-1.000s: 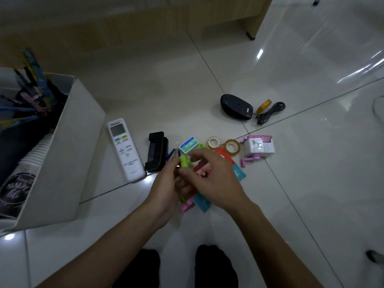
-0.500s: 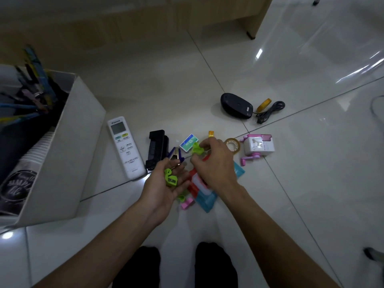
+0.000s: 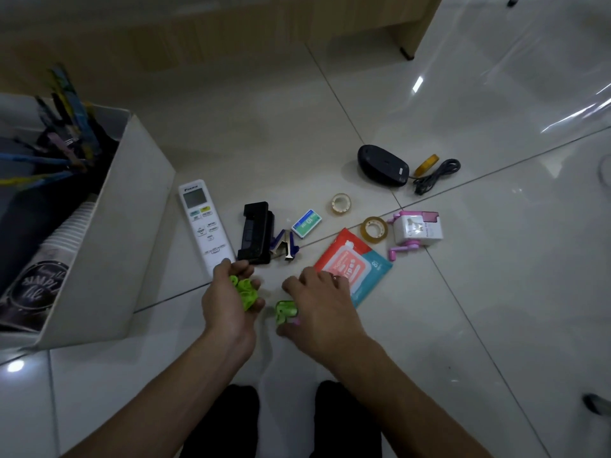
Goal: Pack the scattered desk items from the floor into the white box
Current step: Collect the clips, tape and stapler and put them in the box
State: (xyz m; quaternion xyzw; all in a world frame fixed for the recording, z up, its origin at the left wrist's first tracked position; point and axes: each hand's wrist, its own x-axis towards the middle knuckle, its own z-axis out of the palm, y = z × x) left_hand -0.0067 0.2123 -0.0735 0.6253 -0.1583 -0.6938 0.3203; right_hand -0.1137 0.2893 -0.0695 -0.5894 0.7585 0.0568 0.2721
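Left hand (image 3: 231, 304) cups green clips (image 3: 247, 291) near white box (image 3: 109, 259); right hand (image 3: 322, 307) pinches green clip (image 3: 286, 311).

The small pieces (image 3: 246, 290) in my left hand (image 3: 228, 302) are lime green, and the single piece (image 3: 286, 312) at my right hand (image 3: 320, 309) is the same lime green. On the pale glossy floor (image 3: 264, 133) lie a white remote (image 3: 205, 226) with a grey screen and green and yellow buttons, a black punch (image 3: 256, 233), blue clips (image 3: 285, 246), a blue, green and white staple box (image 3: 306, 223) and a red, pink and teal wipes pack (image 3: 350, 269). The sharpener (image 3: 417, 230) is white and pink, the mouse (image 3: 382, 165) and cable (image 3: 436, 176) black, one tape roll (image 3: 426, 164) yellow, the box (image 3: 109, 246) white.
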